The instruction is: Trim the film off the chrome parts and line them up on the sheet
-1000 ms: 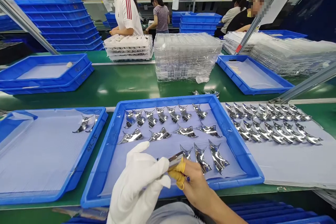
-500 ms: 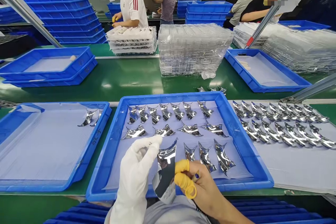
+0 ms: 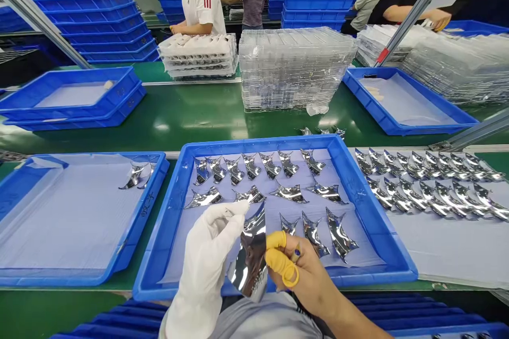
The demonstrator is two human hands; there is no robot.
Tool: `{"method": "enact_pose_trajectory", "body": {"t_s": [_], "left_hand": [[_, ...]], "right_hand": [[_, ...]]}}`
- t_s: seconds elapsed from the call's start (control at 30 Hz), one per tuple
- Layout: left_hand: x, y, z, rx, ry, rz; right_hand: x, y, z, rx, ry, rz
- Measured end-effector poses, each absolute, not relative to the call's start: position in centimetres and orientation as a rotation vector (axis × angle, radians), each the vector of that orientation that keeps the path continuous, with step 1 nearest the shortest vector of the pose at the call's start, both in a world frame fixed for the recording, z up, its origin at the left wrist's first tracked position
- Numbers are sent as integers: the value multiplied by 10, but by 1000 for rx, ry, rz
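Observation:
A curved, mirror-like chrome part (image 3: 251, 257) is held upright in front of me, over the near side of a blue tray (image 3: 397, 275). My left hand (image 3: 207, 254), in a white glove, is closed on the part's upper left edge. My right hand (image 3: 302, 275) wears yellow finger cots and pinches the right edge. A slim pen-like stick (image 3: 296, 254) is tucked between the right hand's fingers; most of it is hidden. Several similar chrome pieces (image 3: 288, 193) lie in rows on the tray's white liner.
At left is another blue tray (image 3: 59, 280) with two chrome pieces (image 3: 135, 176). More stand in rows on a white sheet (image 3: 449, 254) at right. Clear plastic trays (image 3: 296, 71) are stacked beyond. Co-workers, one in a white shirt (image 3: 202, 0), are across the bench.
The chrome part has tilted, so its reflections differ; both hands keep hold of it. The view has shifted slightly. A co-worker's hand at far right has moved over the plastic stacks.

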State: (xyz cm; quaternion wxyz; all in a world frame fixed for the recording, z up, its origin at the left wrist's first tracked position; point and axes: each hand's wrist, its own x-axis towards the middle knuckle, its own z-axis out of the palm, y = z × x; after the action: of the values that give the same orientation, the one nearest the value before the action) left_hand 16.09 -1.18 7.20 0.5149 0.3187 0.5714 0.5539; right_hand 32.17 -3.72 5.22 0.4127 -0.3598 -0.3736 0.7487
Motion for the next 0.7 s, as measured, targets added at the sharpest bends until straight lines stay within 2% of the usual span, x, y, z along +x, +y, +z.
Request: {"method": "enact_pose_trajectory", "body": {"t_s": [0.37, 0.7], "left_hand": [[166, -13, 82, 980, 1487, 1484], [159, -9, 80, 822, 1495, 1224]], "right_hand": [[312, -30, 40, -831, -680, 2006], [309, -29, 63, -887, -748, 1883]]}}
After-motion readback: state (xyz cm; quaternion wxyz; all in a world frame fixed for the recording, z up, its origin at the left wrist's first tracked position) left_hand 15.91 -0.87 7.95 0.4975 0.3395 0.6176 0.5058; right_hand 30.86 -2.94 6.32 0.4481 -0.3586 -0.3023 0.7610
